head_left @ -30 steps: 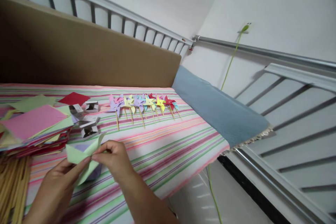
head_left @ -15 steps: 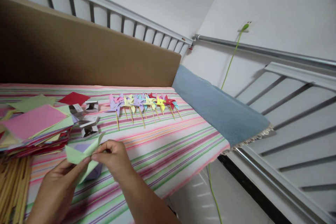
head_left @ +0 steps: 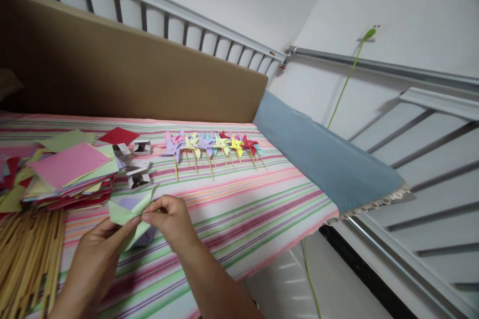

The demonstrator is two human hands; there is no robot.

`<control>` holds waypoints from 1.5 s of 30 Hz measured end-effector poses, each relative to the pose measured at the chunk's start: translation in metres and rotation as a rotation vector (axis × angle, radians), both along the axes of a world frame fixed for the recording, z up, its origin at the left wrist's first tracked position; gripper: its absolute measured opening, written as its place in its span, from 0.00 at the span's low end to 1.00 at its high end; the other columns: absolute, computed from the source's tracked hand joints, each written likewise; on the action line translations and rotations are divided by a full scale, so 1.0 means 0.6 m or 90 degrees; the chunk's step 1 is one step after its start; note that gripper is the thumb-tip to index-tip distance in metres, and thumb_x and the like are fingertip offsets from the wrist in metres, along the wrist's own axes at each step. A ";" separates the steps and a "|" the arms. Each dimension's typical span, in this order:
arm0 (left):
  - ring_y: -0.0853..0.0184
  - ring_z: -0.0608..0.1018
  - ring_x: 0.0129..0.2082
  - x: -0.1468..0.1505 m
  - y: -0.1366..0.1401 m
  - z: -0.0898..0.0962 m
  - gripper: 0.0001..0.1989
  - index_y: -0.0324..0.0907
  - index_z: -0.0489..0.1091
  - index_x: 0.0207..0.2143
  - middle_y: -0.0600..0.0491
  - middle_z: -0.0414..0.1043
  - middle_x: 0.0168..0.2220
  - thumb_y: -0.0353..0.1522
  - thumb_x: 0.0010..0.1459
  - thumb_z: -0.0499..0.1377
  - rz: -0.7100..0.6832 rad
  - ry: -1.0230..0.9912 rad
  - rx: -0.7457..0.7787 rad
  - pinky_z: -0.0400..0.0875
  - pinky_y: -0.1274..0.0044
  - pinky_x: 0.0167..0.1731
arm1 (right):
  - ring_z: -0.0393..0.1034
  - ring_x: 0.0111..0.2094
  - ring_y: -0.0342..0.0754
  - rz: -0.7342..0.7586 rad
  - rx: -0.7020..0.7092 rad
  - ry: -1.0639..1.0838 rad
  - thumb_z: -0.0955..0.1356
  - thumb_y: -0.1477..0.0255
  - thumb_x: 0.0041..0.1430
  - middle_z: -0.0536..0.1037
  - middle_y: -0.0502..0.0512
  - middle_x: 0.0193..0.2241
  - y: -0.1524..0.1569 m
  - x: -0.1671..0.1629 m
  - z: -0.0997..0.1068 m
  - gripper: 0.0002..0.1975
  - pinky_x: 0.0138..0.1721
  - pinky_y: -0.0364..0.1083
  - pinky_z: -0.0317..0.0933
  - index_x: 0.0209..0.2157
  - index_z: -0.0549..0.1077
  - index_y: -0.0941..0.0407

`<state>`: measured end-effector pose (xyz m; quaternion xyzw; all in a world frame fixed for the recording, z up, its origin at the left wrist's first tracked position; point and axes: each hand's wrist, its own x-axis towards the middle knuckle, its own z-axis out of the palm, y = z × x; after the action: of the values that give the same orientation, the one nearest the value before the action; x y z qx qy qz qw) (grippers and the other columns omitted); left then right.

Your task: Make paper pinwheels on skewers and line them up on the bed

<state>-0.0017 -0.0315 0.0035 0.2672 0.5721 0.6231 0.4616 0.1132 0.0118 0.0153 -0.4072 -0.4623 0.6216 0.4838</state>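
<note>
A light green paper pinwheel head [head_left: 120, 214], its corners folded inward, is pinched between my two hands just above the striped cloth. My left hand [head_left: 98, 249] grips it from the near left, thumb on the folded middle. At the same middle, the fingertips of my right hand [head_left: 170, 219] are pressed together; anything small between them is hidden. Beneath it shows purple paper [head_left: 145, 237], partly covered by the green piece and my fingers. Beyond my hands, several finished paper pinwheels [head_left: 205, 145] on sticks lie in a row.
Coloured paper sheets [head_left: 71, 164] are piled at left, with wooden sticks [head_left: 32, 259] in front. Small open boxes [head_left: 138, 178] stand beside the pile. A cardboard panel [head_left: 142, 75] lines the back, and a blue cloth [head_left: 299, 134] hangs at the right.
The view has shifted slightly left, so more paper and sticks show. Both hands still hold the green paper at its middle, with little change in their grip.
</note>
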 end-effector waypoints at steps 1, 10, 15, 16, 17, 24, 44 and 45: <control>0.66 0.76 0.26 -0.001 -0.001 -0.003 0.14 0.40 0.75 0.27 0.55 0.77 0.25 0.34 0.34 0.69 -0.021 -0.019 -0.010 0.70 0.79 0.27 | 0.63 0.22 0.41 -0.001 0.003 0.001 0.72 0.74 0.34 0.72 0.46 0.17 0.000 0.000 -0.001 0.04 0.30 0.43 0.58 0.17 0.72 0.56; 0.64 0.75 0.28 -0.002 0.002 -0.007 0.17 0.39 0.75 0.28 0.51 0.77 0.26 0.37 0.33 0.70 -0.043 -0.021 -0.025 0.69 0.77 0.28 | 0.66 0.23 0.43 0.002 0.003 -0.018 0.71 0.73 0.35 0.75 0.47 0.19 -0.002 0.003 0.003 0.04 0.30 0.44 0.60 0.17 0.71 0.55; 0.68 0.73 0.24 -0.002 0.002 -0.007 0.13 0.39 0.74 0.23 0.54 0.76 0.24 0.34 0.32 0.70 -0.036 -0.033 -0.014 0.66 0.79 0.25 | 0.65 0.23 0.43 -0.002 0.009 -0.029 0.71 0.74 0.36 0.74 0.47 0.19 -0.004 0.003 0.007 0.04 0.29 0.43 0.59 0.17 0.71 0.55; 0.69 0.73 0.24 -0.002 0.001 -0.007 0.13 0.39 0.74 0.23 0.54 0.76 0.23 0.34 0.33 0.70 -0.037 -0.030 -0.015 0.66 0.79 0.25 | 0.65 0.23 0.43 -0.002 0.010 -0.031 0.71 0.74 0.36 0.74 0.47 0.19 -0.004 0.003 0.007 0.03 0.29 0.43 0.59 0.17 0.71 0.55; 0.69 0.73 0.24 -0.002 0.001 -0.007 0.13 0.39 0.75 0.24 0.54 0.76 0.24 0.34 0.33 0.70 -0.040 -0.026 -0.016 0.66 0.79 0.26 | 0.65 0.23 0.43 -0.003 0.012 -0.036 0.70 0.75 0.36 0.73 0.47 0.19 -0.004 0.003 0.006 0.03 0.29 0.43 0.59 0.17 0.71 0.56; 0.66 0.75 0.26 0.000 0.000 -0.003 0.15 0.39 0.75 0.26 0.52 0.78 0.27 0.36 0.33 0.70 -0.034 -0.029 -0.035 0.68 0.78 0.27 | 0.65 0.24 0.43 0.001 0.041 -0.073 0.70 0.74 0.39 0.74 0.48 0.21 -0.004 0.004 0.005 0.03 0.30 0.43 0.59 0.19 0.71 0.56; 0.67 0.75 0.27 -0.007 -0.010 0.029 0.14 0.36 0.75 0.31 0.50 0.77 0.28 0.32 0.39 0.67 -0.042 -0.156 0.094 0.67 0.76 0.30 | 0.71 0.35 0.49 0.012 0.156 -0.142 0.68 0.68 0.49 0.76 0.56 0.31 -0.006 0.021 0.007 0.06 0.38 0.49 0.63 0.30 0.71 0.55; 0.68 0.74 0.26 -0.010 -0.013 0.036 0.13 0.36 0.75 0.30 0.51 0.76 0.27 0.32 0.39 0.67 -0.034 -0.154 0.102 0.67 0.76 0.30 | 0.71 0.35 0.50 -0.022 0.142 -0.136 0.69 0.67 0.49 0.77 0.57 0.31 -0.004 0.021 0.006 0.07 0.38 0.49 0.64 0.30 0.71 0.55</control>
<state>-0.0076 -0.0391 0.0249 0.2410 0.4534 0.6819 0.5210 0.1258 0.0094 0.0190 -0.4223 -0.5704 0.5109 0.4850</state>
